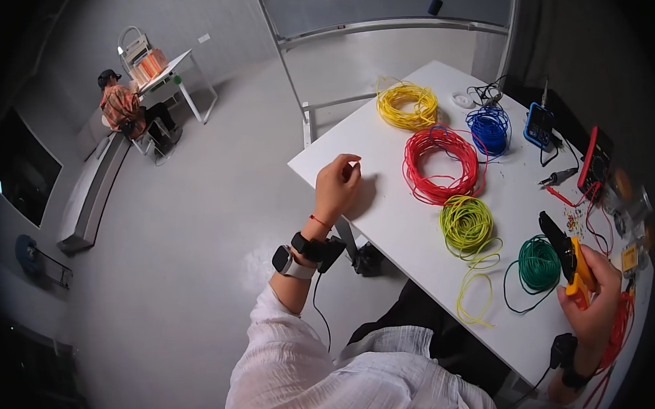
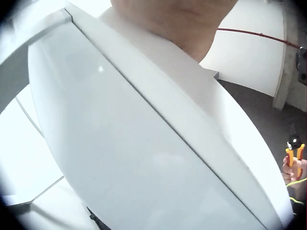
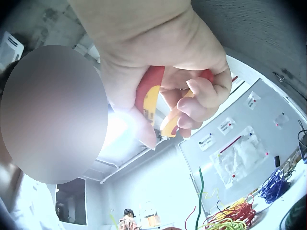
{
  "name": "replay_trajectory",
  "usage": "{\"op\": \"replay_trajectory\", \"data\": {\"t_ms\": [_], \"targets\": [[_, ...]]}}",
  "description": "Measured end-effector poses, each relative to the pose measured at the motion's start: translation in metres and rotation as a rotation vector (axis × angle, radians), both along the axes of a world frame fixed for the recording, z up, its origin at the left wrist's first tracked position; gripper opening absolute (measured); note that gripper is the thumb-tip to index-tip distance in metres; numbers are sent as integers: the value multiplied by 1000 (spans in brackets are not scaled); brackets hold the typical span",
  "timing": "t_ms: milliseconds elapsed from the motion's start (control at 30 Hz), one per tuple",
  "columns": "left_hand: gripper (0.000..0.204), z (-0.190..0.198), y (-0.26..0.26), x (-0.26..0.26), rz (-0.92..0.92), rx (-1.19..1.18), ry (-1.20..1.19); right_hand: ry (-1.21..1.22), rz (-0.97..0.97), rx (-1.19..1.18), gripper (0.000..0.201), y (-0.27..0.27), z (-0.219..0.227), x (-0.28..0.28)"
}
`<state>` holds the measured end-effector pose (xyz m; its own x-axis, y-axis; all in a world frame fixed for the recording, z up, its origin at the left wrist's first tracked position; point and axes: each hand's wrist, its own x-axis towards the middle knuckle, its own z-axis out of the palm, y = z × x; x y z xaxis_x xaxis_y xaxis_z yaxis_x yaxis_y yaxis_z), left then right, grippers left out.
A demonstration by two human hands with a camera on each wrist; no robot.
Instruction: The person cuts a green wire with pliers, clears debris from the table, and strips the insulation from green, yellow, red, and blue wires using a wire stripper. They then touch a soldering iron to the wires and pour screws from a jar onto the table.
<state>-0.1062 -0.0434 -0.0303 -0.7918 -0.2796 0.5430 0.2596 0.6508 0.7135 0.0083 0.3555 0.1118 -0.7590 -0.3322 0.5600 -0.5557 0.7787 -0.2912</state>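
Note:
My right hand grips wire strippers by their yellow-and-red handles, the black head pointing up and away over the table's right side. In the right wrist view, the fingers curl around one handle while the thumb lies by the other. Beside the tool's head lies a green wire coil. A yellow-green coil with a loose tail, a red coil, a yellow coil and a blue coil lie farther back. My left hand hovers by the table's left edge, fingers loosely bent and holding nothing.
Along the right side of the white table are a blue-cased device, a red-cased multimeter with leads, and red wires near my right wrist. A whiteboard stands behind. Far left, a person sits at another desk.

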Motion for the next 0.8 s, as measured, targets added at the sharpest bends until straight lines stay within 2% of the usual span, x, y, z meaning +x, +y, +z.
{"op": "replay_trajectory", "data": {"t_ms": [33,100,133,167,200,300,333,367,433,533,567,600,633,667,700,800], "targets": [[13,-1,-1,-1,0,0,2,2,0,0,58,-1,1,1],[17,-3,-8,-3,-33,62,178,-69,-44,-76,59,-4,3,3],[23,5,-15,2,-17,9,185,-67,-44,-78,59,-6,6,5],[27,12,-26,5,46,-53,282,-115,-51,-89,59,-7,10,5],[30,17,-44,5,198,-169,388,-162,-58,-100,59,-9,13,5],[32,45,-121,11,589,37,502,-182,-33,-78,59,-11,17,2],[44,43,-154,7,621,196,531,-184,-33,-81,59,-11,17,2],[54,57,-155,15,631,208,503,-183,-23,-79,58,-11,16,2],[59,70,-153,23,554,110,483,-179,-14,-83,58,-12,16,2],[56,80,-140,20,455,103,558,-258,-34,-97,59,-11,15,2],[56,78,-141,20,461,105,558,-124,-2,-77,58,-4,5,-1],[51,76,-144,20,396,278,516,11,31,-58,58,-1,-2,-3],[46,74,-146,18,326,450,471,13,35,-56,58,0,-4,-3],[30,67,-143,15,325,474,456,-81,19,-222,57,1,-5,-1],[22,59,-139,15,314,462,386,-172,2,-388,57,2,-6,-1],[21,26,-133,23,190,472,-134,-224,-19,-371,55,1,-2,1]]}}
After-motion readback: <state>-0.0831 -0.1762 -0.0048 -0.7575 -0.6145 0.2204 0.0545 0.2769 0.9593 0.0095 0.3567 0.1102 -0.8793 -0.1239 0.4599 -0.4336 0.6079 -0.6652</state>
